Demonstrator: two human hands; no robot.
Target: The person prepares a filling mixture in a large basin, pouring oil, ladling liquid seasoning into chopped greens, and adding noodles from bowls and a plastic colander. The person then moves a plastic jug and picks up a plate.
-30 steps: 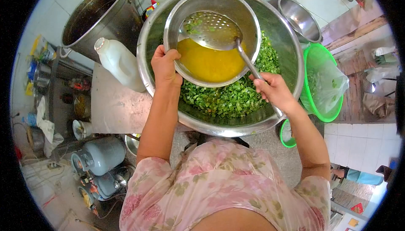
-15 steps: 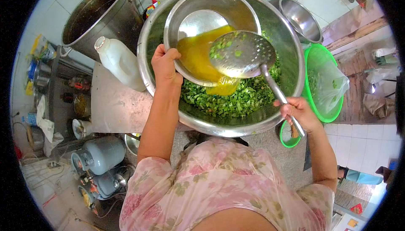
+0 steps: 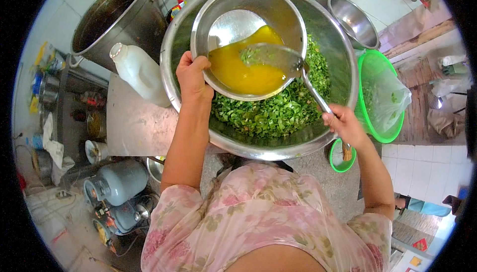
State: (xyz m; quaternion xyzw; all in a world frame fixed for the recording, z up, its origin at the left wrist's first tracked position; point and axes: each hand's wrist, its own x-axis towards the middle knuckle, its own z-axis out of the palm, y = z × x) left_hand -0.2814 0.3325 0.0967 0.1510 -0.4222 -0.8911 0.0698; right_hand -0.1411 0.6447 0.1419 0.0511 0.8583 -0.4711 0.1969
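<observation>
My left hand [image 3: 194, 79] grips the rim of a steel bowl [image 3: 283, 8], tilted toward me and holding yellow, oil-like liquid [image 3: 243, 75]. Beneath it, chopped green vegetables [image 3: 268, 118] fill part of a very large steel basin [image 3: 343, 80]. In my right hand [image 3: 346, 125] is the handle of a perforated skimmer [image 3: 318, 94]. Its head is inside the tilted bowl, at the liquid, blurred by motion, with green bits on it. The basin's far floor is hidden behind the bowl.
A tall steel pot [image 3: 117, 28] and a white plastic jug [image 3: 139, 73] stand left of the basin. To the right are a smaller steel bowl [image 3: 354, 23] and a green basket [image 3: 370, 108] with a plastic bag. Gas cylinders [image 3: 121, 182] stand at lower left.
The skimmer's head has turned edge-on and moved left and down into the tilted bowl. Liquid was spilling over the bowl's near lip; now it stays inside. My right hand has shifted slightly.
</observation>
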